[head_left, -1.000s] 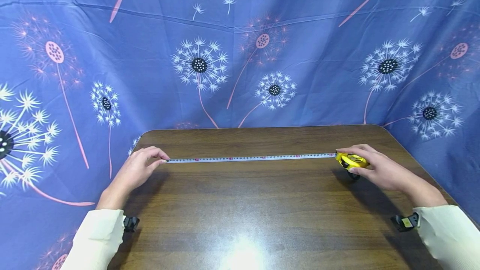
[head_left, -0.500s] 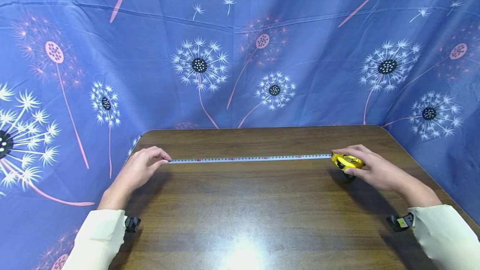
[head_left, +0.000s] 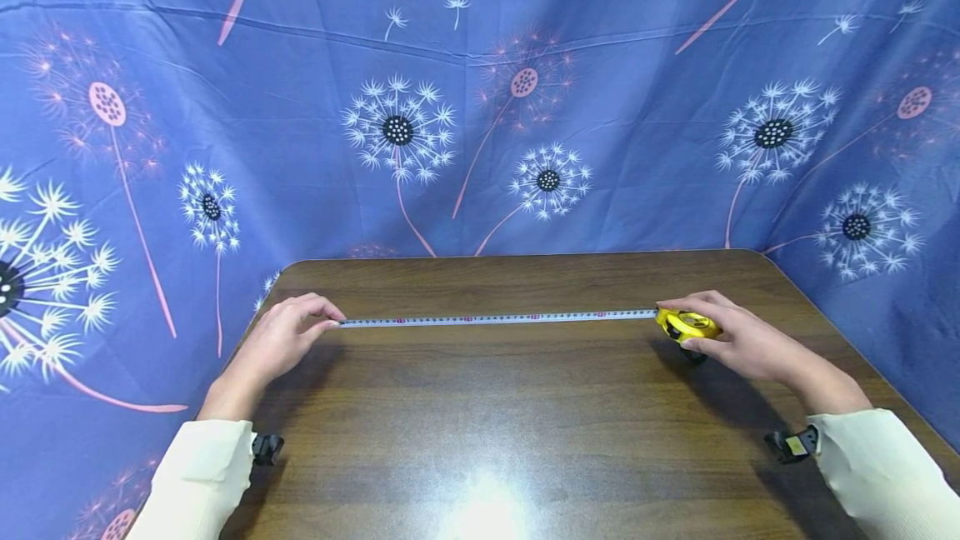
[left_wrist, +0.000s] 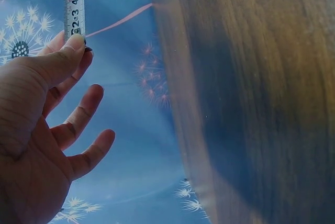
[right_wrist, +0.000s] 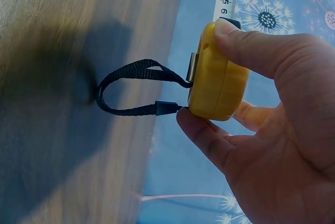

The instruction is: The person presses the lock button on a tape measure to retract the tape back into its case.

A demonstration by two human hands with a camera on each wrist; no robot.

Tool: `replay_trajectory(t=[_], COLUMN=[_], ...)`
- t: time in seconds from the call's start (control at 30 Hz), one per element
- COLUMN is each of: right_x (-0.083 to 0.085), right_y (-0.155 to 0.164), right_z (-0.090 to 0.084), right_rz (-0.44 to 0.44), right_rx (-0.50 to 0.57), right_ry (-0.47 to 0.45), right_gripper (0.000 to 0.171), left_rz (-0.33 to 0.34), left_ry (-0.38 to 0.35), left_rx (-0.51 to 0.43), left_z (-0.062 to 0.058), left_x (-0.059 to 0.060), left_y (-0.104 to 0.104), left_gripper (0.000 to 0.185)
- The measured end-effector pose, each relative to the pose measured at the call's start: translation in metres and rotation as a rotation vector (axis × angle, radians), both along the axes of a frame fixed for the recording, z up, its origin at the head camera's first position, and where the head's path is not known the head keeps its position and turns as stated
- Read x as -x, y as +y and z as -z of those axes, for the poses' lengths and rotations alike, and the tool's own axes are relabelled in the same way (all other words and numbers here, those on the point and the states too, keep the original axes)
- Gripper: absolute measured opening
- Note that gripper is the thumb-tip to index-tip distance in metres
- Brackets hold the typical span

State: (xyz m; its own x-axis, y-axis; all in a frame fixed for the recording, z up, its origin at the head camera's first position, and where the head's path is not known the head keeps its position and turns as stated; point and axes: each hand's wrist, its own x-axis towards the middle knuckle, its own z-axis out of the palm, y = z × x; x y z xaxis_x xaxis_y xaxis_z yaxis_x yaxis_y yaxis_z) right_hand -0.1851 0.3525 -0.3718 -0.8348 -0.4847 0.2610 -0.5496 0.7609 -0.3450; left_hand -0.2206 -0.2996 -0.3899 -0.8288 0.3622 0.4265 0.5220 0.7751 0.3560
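Note:
A yellow tape measure [head_left: 686, 325] is gripped in my right hand [head_left: 757, 344], on the right side of the head view. In the right wrist view the thumb lies near the case's mouth, and a black wrist strap [right_wrist: 131, 72] loops off the case. The white blade [head_left: 495, 319] stretches straight across to my left hand [head_left: 281, 340], above the table. There the thumb and forefinger pinch the blade's end [left_wrist: 75, 25], while the other fingers are spread apart in the left wrist view. The end hook is mostly hidden by the fingertips.
A brown wooden table [head_left: 480, 407] lies under both hands, with a bright light reflection near its front. Behind it and at the sides hangs a blue cloth [head_left: 465, 123] printed with dandelions. Both wrists carry small black cameras [head_left: 266, 449].
My right hand has moved left with the tape measure, and the drawn-out blade has become shorter. My left hand has shifted very slightly to the right.

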Motion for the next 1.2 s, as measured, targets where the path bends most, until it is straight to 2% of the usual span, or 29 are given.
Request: replay_trajectory(t=[0.57,1.0,1.2], right_x=[-0.001,0.000,0.000], right_y=[-0.007,-0.010,-0.012], right_z=[0.002,0.003,0.004], right_rz=[-0.018,-0.022,-0.026], right_rx=[0.003,0.000,0.003], right_ry=[0.010,0.005,0.000], right_gripper=[0.058,0.059,0.059], left_rz=[-0.023,-0.018,-0.020], left_ry=[-0.046,-0.022,-0.035], left_rx=[0.013,0.010,0.009], left_z=[0.000,0.001,0.000], left_x=[-0.003,-0.004,-0.003], left_y=[0.003,0.006,0.007], left_gripper=[0.015,0.015,0.015])
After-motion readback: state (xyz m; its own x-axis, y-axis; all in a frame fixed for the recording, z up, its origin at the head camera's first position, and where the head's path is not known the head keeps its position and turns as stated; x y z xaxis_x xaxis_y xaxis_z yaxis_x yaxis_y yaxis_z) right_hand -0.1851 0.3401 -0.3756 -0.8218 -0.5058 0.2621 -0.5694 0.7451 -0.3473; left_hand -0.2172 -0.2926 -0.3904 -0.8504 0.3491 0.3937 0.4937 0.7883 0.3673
